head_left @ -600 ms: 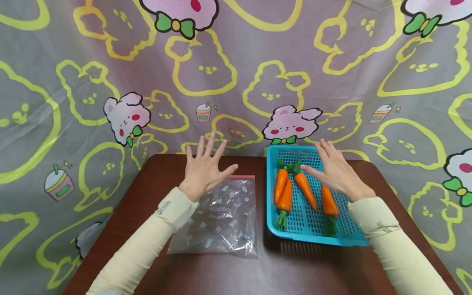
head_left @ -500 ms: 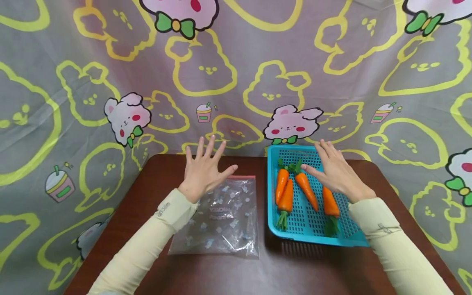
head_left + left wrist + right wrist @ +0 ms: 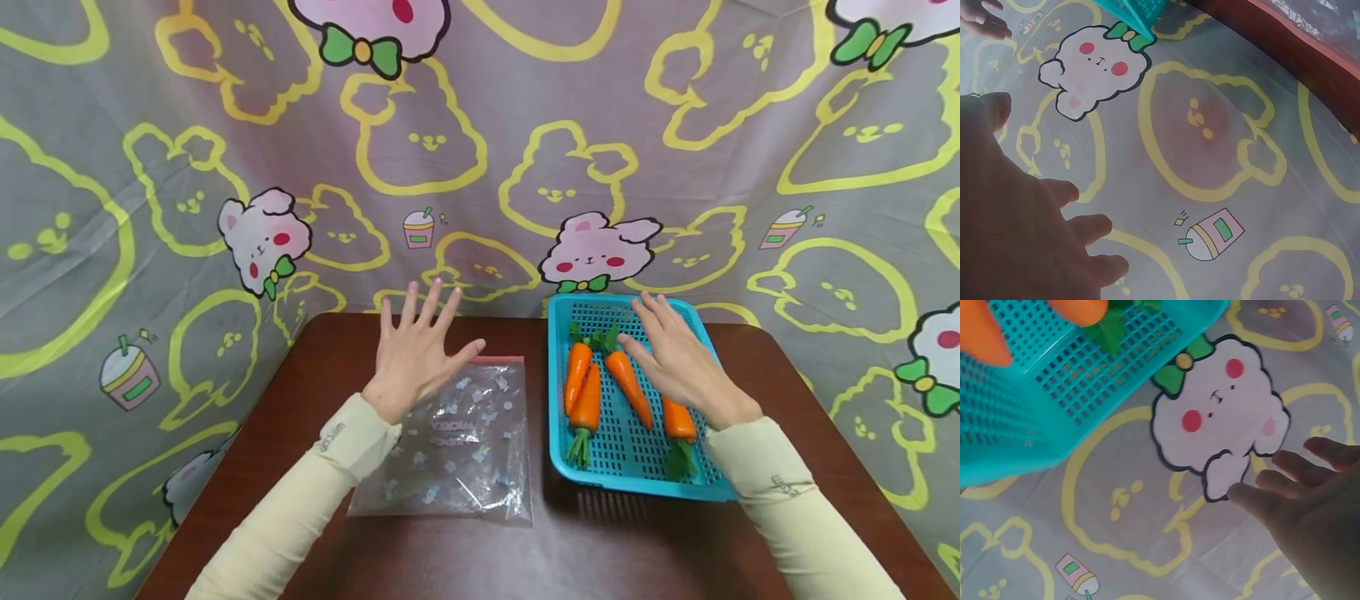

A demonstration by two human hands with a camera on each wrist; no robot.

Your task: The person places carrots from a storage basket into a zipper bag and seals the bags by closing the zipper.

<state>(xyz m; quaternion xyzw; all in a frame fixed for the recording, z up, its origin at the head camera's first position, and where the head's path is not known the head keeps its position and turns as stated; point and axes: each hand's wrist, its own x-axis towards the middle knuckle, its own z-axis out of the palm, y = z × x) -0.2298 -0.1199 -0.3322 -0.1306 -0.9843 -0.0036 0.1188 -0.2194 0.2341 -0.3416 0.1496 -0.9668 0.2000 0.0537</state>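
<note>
Orange tapered carrots (image 3: 628, 383), long axes running roughly near-to-far, lie in a turquoise perforated plastic basket (image 3: 556, 392) below and left of the nearer, empty, straight-fingered right hand (image 3: 681, 362), while the empty, spread left hand (image 3: 416, 358) hangs over a clear plastic bag (image 3: 457, 458).

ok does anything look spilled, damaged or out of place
Nothing stands out: the tapered orange carrots lie inside the turquoise perforated plastic basket, and beside it the clear printed plastic bag lies flat on the dark brown table.
</note>
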